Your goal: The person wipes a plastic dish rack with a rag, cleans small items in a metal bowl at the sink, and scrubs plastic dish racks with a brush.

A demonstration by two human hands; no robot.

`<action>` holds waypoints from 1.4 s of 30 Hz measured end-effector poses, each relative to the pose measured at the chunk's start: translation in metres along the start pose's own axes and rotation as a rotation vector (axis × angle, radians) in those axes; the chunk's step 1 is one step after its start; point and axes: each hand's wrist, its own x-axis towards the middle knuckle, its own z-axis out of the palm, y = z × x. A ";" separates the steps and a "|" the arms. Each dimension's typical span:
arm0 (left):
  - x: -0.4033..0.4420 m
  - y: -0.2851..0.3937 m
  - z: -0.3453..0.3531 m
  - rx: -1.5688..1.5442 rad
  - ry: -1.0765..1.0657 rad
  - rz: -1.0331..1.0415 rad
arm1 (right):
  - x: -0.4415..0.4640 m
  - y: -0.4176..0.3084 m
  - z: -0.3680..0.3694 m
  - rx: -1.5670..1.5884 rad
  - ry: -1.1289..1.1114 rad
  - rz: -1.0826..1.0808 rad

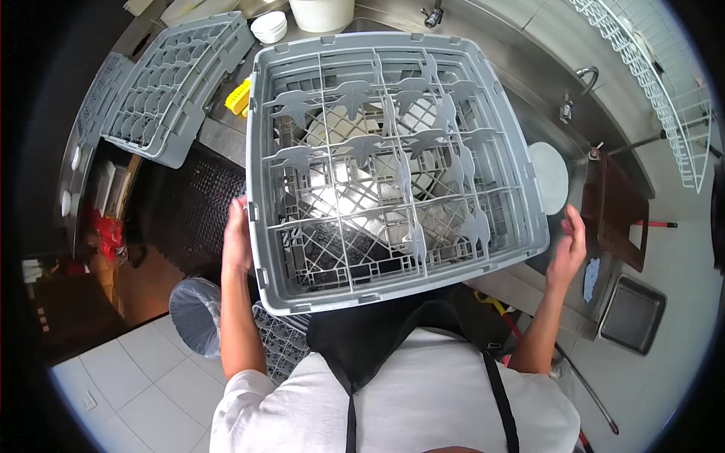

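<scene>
A large grey dishwasher rack (404, 268) with a grid of dividers fills the middle of the view, in front of my body. My left hand (237, 238) is at its left wall, the fingers partly hidden by the rack and seemingly gripping its side. Just off the rack's right front corner, my right hand (568, 253) is open with fingers apart and a small gap to the rim. Through the lattice base show white dishes (343, 192), partly covered by the bars. Whether the rack rests on something below cannot be made out.
Another grey rack (170, 83) stands at the left with a yellow brush (239, 97) near it. White bowls (269, 27) are at the back. On the right are a round white plate (549, 179), a tap (578, 90), a brown tray (615, 200) and a bin (195, 317) below left.
</scene>
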 end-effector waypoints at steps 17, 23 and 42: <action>-0.017 -0.084 -0.014 -0.565 -0.387 -0.329 | -0.020 -0.100 0.090 -0.434 -0.451 -0.757; -0.029 -0.025 -0.008 -0.617 -0.371 -0.288 | 0.005 -0.110 0.109 -0.346 -0.248 -0.808; -0.001 0.073 0.002 -0.585 -0.327 -0.184 | 0.032 -0.128 0.140 -0.328 -0.238 -0.606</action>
